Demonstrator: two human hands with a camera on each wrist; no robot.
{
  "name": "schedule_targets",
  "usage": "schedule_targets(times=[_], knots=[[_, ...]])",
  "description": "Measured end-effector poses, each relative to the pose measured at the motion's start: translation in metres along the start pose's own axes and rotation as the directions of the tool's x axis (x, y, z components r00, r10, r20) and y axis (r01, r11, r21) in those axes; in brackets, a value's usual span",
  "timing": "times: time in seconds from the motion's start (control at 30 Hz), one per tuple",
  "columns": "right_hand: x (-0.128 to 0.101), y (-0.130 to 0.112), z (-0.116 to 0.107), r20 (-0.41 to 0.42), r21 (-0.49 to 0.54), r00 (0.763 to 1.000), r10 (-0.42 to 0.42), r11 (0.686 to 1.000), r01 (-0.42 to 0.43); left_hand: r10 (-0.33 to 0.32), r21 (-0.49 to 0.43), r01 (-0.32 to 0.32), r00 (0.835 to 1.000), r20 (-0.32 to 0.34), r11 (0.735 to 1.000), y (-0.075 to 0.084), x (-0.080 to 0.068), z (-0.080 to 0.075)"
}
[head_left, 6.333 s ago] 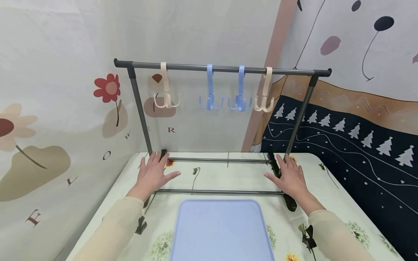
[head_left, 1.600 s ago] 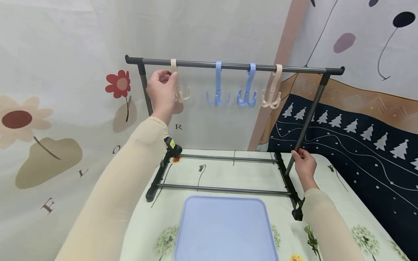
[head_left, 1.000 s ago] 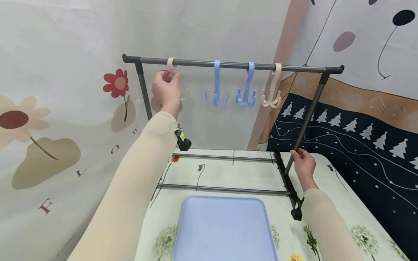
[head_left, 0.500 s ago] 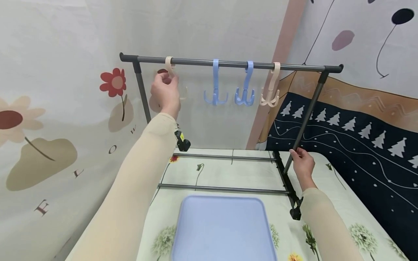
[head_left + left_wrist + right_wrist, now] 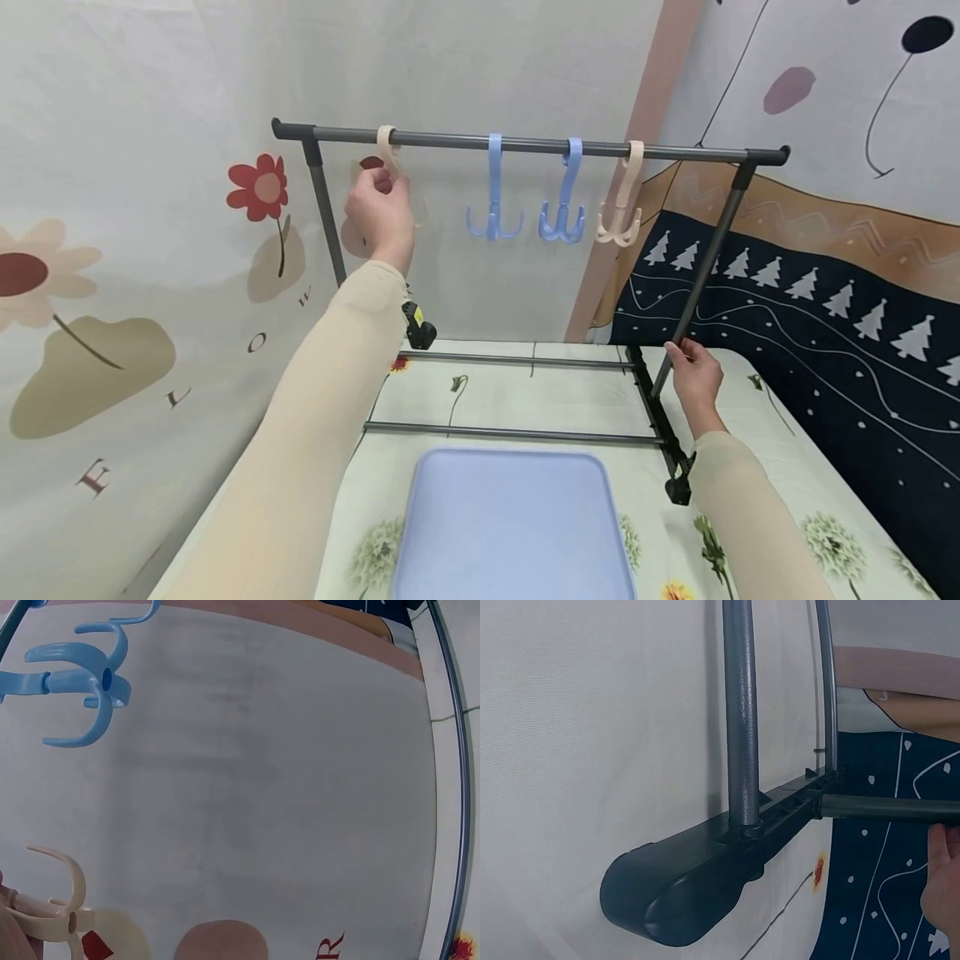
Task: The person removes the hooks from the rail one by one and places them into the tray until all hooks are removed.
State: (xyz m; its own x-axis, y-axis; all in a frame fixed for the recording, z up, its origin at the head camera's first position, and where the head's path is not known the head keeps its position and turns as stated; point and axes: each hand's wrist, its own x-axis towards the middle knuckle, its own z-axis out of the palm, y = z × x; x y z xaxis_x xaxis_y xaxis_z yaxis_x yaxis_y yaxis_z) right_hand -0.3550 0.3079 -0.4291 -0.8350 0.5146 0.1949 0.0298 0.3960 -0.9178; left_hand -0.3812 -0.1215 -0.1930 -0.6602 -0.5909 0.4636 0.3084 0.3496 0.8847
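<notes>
At the left of the head view, my left hand (image 5: 381,215) pinches the stem of a beige four-pronged hook (image 5: 386,142), which loops over the top rail (image 5: 442,141) of a dark metal rack. My hand hides most of this hook there; the left wrist view shows its curved prongs (image 5: 75,889) beside my fingers. My right hand (image 5: 696,383) holds the rack's right post (image 5: 708,258) near its lower end. Further along the rail hang a blue hook (image 5: 495,187), a second blue hook (image 5: 564,200) and another beige hook (image 5: 626,196).
A light blue tray (image 5: 517,525) lies on the flowered tablecloth in front of the rack. Two crossbars (image 5: 510,432) join the rack's black feet (image 5: 682,892). Patterned cloth backdrops (image 5: 810,283) stand behind and at both sides.
Both hands were spread low by the rack's base; the left rose to the left beige hook and took its stem, the right took the post. Over the last second, they barely move.
</notes>
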Motion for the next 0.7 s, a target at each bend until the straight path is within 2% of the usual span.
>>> schedule_targets(times=[0.2,0.37,0.57,0.7], knots=[[0.001,0.0,0.0,0.007,0.0,1.0,0.021,1.0,-0.021,0.002,0.041,-0.002,1.0,-0.002,0.999,0.008,0.004,-0.004],[0.001,0.002,0.0,0.011,-0.011,1.0,0.023,1.0,-0.023,0.035,0.049,-0.035,0.999,-0.017,0.998,0.015,0.006,-0.004],[0.001,0.003,-0.001,0.016,-0.014,0.999,0.038,0.999,-0.038,0.032,0.069,-0.03,0.999,-0.028,0.997,0.024,0.011,-0.003],[0.003,0.002,-0.001,0.016,-0.008,0.999,0.038,0.999,-0.038,0.019,0.015,-0.019,1.0,-0.015,1.0,0.031,0.015,-0.006]])
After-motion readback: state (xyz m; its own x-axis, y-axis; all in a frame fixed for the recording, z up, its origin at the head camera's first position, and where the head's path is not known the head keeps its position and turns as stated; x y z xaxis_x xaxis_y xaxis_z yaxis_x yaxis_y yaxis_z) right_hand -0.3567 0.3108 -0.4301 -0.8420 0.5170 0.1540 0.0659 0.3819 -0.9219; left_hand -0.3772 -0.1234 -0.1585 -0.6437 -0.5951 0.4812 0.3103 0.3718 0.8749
